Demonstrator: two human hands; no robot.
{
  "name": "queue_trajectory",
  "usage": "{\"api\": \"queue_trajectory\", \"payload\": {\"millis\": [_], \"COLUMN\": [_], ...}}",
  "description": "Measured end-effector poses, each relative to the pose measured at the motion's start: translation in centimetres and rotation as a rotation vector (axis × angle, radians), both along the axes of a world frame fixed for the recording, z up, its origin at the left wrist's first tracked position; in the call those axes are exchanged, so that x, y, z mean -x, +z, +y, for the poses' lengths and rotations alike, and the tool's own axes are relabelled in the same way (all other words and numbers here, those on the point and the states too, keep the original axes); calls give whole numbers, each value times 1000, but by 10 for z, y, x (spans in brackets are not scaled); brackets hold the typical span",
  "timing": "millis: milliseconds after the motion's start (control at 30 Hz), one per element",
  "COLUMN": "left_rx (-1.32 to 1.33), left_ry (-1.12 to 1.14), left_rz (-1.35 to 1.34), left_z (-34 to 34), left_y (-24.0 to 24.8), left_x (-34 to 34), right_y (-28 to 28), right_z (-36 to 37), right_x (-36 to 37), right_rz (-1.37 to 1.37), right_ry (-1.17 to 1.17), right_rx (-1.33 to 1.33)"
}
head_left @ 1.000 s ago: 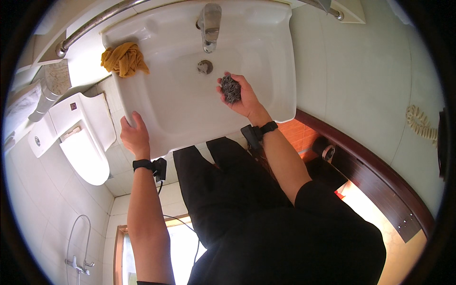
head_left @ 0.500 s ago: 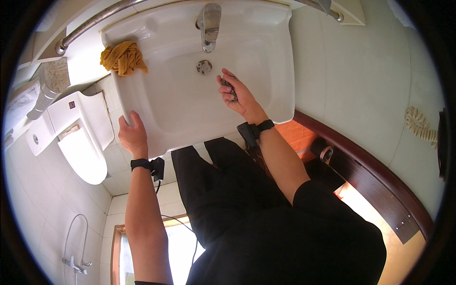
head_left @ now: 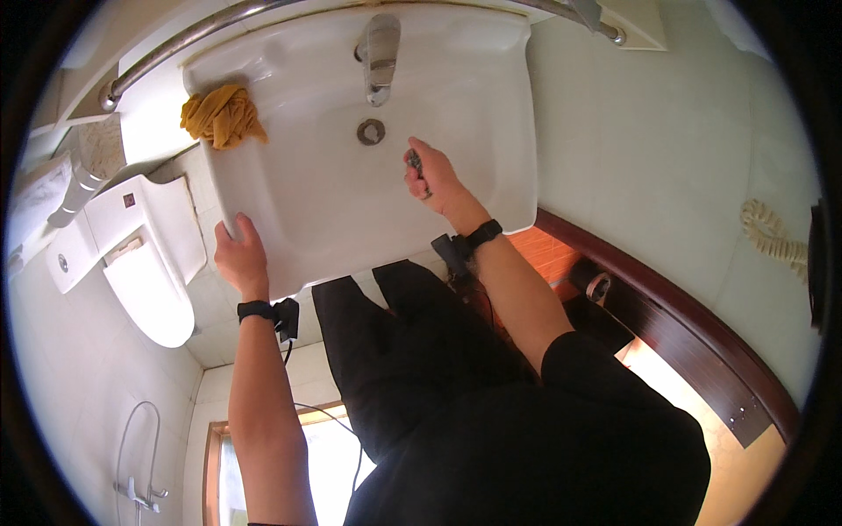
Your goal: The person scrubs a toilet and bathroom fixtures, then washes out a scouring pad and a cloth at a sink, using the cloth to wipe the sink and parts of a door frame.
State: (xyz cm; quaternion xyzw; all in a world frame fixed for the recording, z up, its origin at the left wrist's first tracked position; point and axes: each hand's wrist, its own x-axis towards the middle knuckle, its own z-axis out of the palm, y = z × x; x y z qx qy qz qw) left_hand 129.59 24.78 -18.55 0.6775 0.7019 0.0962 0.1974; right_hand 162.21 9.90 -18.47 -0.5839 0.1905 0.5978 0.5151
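Observation:
A grey steel wool scrubber (head_left: 416,164) pokes out of my right hand (head_left: 434,182), whose fingers curl tightly round it. This hand is over the basin of the white sink (head_left: 517,114), to the right of and a little nearer than the drain (head_left: 371,132). My left hand (head_left: 241,261) grips the sink's rim at its near left corner, thumb and fingers on either side of the edge. A chrome faucet (head_left: 381,61) stands at the sink's back, above the drain. On the far left rim lies a crumpled mustard-yellow cloth (head_left: 224,117).
A metal rail (head_left: 193,39) runs behind the sink. To the left stands a white toilet (head_left: 149,289), with a hand shower (head_left: 140,495) further down. A dark red wooden edge (head_left: 649,289) borders the right side, near a coiled cream cord (head_left: 767,232).
My right hand has shifted slightly nearer and closed further over the scrubber. Less white shows in the drain. The left hand stays on the rim.

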Motion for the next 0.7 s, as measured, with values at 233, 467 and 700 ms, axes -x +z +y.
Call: {"api": "queue_trajectory", "payload": {"millis": [233,467,700], "left_rx": [-55,-5,21], "left_ry": [-35,3,-37], "left_rz": [20,75,39], "left_z": [-2,-3,-3], "left_y": [-4,-3,-7], "left_x": [8,3,-4], "right_y": [25,17,-7], "right_z": [28,82,29], "right_x": [-26,-106,-134], "right_rz": [-284,-1368,-1909], "right_ry": [265,493,974], "right_rx": [-112,-190,85]}}
